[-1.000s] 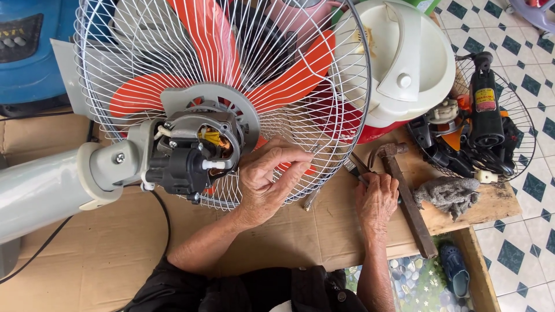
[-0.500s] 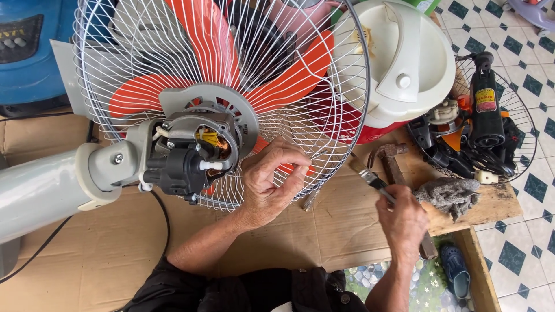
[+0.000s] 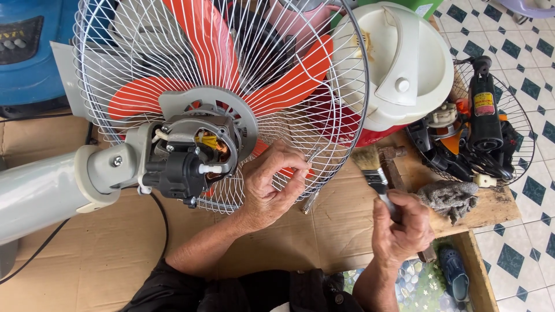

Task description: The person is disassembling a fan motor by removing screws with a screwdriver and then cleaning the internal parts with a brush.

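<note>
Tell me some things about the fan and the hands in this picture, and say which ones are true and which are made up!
1. The right hand holds a paintbrush. True.
2. The fan blades are blue. False: they are orange-red, behind a white wire guard.
3. The left hand rests on the wire guard. True: its fingers touch the lower wires beside the motor.
4. The fan motor is hidden under a cover. False: it is bare, with its copper windings showing.
5. A grey rag lies on the wooden board near the right hand. True.
6. The fan lies on green grass. False: sheets of brown cardboard lie under it.
</note>
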